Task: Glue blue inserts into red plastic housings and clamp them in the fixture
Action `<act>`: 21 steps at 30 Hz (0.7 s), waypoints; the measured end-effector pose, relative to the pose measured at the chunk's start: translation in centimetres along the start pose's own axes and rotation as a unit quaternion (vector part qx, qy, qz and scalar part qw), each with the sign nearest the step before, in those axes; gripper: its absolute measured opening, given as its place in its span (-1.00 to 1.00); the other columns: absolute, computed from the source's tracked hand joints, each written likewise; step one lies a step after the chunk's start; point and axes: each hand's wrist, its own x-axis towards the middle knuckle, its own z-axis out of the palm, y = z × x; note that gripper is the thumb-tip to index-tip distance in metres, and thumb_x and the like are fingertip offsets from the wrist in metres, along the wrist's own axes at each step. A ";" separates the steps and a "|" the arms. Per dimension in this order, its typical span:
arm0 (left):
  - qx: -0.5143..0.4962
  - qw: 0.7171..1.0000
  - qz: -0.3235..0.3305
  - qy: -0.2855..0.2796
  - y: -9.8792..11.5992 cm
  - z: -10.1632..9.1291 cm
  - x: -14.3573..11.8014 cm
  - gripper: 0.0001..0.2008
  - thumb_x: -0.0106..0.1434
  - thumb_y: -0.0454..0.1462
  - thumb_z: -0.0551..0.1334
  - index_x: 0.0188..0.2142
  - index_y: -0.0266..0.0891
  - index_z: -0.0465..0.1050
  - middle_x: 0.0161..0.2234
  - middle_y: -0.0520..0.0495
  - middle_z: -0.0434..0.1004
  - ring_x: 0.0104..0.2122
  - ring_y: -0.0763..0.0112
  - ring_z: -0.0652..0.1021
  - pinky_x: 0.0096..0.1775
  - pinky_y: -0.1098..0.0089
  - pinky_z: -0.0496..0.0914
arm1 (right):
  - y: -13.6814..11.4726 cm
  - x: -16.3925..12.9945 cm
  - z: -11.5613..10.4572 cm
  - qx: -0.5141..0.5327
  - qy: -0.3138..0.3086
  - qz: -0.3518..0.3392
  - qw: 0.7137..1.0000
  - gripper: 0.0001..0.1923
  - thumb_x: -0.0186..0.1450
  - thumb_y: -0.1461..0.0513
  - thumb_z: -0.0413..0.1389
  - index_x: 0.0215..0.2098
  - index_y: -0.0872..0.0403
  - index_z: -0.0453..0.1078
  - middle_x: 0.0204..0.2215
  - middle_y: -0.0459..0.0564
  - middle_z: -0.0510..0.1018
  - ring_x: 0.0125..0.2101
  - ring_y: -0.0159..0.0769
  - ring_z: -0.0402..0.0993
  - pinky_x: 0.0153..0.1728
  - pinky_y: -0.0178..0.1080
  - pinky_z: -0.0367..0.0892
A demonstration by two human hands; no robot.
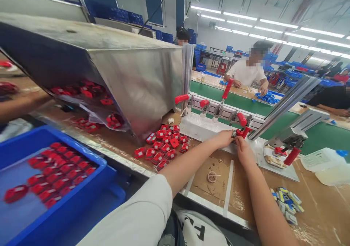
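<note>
Red plastic part, small, light and stiff by the look of it, sits at the clamp fixture right of the loose pile, left hand and right hand both pinching its edges.

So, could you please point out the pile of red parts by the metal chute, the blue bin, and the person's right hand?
pile of red parts (163, 146): head view, middle of the heap.
blue bin (82, 187): head view, near rim.
right hand (244, 152): head view, back of the hand, beside a red clamp.
</note>
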 end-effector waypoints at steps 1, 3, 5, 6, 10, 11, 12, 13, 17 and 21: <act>0.044 0.999 -0.007 -0.005 0.0 -1.2 -1.6 -0.67 0.21 -0.25 0.40 -0.02 -0.19 0.53 0.05 -0.27 0.60 0.13 -0.03 0.52 0.20 0.17 0.32 | -0.2 -0.5 -0.2 -0.012 0.001 0.005 1.000 -0.78 0.31 0.00 0.16 -0.18 -0.11 0.52 -0.28 0.00 0.53 -0.37 -0.17 0.34 -0.41 -0.21 0.14; 0.127 0.991 -0.035 -0.007 -0.4 -3.9 -5.2 -0.70 0.18 -0.17 0.45 -0.13 -0.22 0.55 0.00 -0.33 0.61 0.14 -0.16 0.50 0.23 0.05 0.26 | -0.9 -2.0 -0.8 -0.030 0.018 0.010 0.999 -0.77 0.27 0.03 0.23 -0.14 -0.11 0.55 -0.28 0.01 0.52 -0.45 -0.23 0.26 -0.43 -0.23 0.05; 0.203 0.975 -0.086 -0.002 -1.2 -6.5 -8.8 -0.76 0.25 -0.13 0.39 -0.26 -0.29 0.56 -0.14 -0.41 0.62 0.06 -0.27 0.54 0.16 -0.05 0.29 | -1.7 -3.8 -1.3 -0.047 0.017 -0.006 0.999 -0.78 0.29 0.02 0.24 -0.17 -0.09 0.54 -0.31 0.00 0.51 -0.49 -0.26 0.22 -0.43 -0.23 -0.01; 0.237 0.965 -0.114 0.002 -1.7 -7.5 -10.4 -0.72 0.27 -0.10 0.36 -0.29 -0.32 0.56 -0.20 -0.44 0.62 0.01 -0.31 0.57 0.10 -0.07 0.33 | -2.2 -4.7 -1.4 -0.053 -0.012 -0.026 0.998 -0.79 0.32 0.00 0.22 -0.25 -0.06 0.53 -0.37 -0.01 0.50 -0.49 -0.27 0.22 -0.43 -0.23 -0.02; 0.424 0.879 -0.219 -0.015 -3.2 -9.0 -14.6 -0.59 0.27 0.01 0.34 -0.21 -0.34 0.56 -0.22 -0.41 0.62 -0.13 -0.16 0.63 -0.14 0.15 0.44 | -4.2 -7.1 -1.3 -0.072 -0.230 -0.139 0.961 -0.52 0.44 -0.06 0.06 -0.53 0.03 0.34 -0.59 -0.07 0.40 -0.54 -0.32 0.20 -0.42 -0.23 -0.02; 0.451 0.863 -0.228 -0.023 -3.4 -8.8 -15.1 -0.58 0.29 0.01 0.33 -0.17 -0.34 0.56 -0.21 -0.40 0.62 -0.14 -0.12 0.64 -0.18 0.18 0.44 | -4.6 -7.5 -1.1 -0.089 -0.268 -0.162 0.945 -0.49 0.45 -0.07 0.03 -0.55 0.05 0.32 -0.59 -0.07 0.40 -0.55 -0.35 0.18 -0.43 -0.23 -0.04; 0.465 0.855 -0.229 -0.027 -3.6 -8.5 -15.5 -0.59 0.31 0.00 0.31 -0.15 -0.36 0.55 -0.21 -0.39 0.62 -0.14 -0.10 0.64 -0.20 0.20 0.44 | -5.1 -7.7 -0.9 -0.109 -0.296 -0.181 0.932 -0.46 0.46 -0.08 0.01 -0.55 0.06 0.31 -0.59 -0.07 0.42 -0.55 -0.36 0.17 -0.43 -0.23 -0.06; 0.474 0.852 -0.222 -0.027 -3.7 -8.1 -15.8 -0.61 0.33 -0.02 0.28 -0.13 -0.36 0.54 -0.21 -0.37 0.62 -0.14 -0.09 0.63 -0.21 0.20 0.44 | -5.5 -8.0 -0.7 -0.128 -0.317 -0.198 0.919 -0.45 0.47 -0.08 0.00 -0.55 0.07 0.32 -0.58 -0.06 0.43 -0.55 -0.38 0.18 -0.44 -0.23 -0.08; 0.465 0.875 -0.138 -0.005 -3.1 -7.1 -15.6 -0.69 0.37 -0.09 0.25 -0.18 -0.34 0.53 -0.20 -0.32 0.63 -0.10 -0.07 0.61 -0.14 0.15 0.43 | -6.4 -8.4 0.1 -0.159 -0.355 -0.256 0.885 -0.50 0.51 0.01 -0.04 -0.49 0.09 0.39 -0.54 -0.04 0.50 -0.54 -0.39 0.23 -0.43 -0.22 -0.09; 0.273 0.958 -0.086 0.006 -1.5 -5.6 -13.2 -0.76 0.34 -0.10 0.30 -0.13 -0.21 0.54 -0.24 -0.14 0.66 -0.21 0.13 0.63 -0.20 0.26 0.41 | -6.2 -8.4 0.8 -0.163 -0.352 -0.273 0.880 -0.56 0.54 0.12 -0.08 -0.40 0.09 0.45 -0.47 -0.03 0.55 -0.48 -0.36 0.31 -0.40 -0.22 -0.04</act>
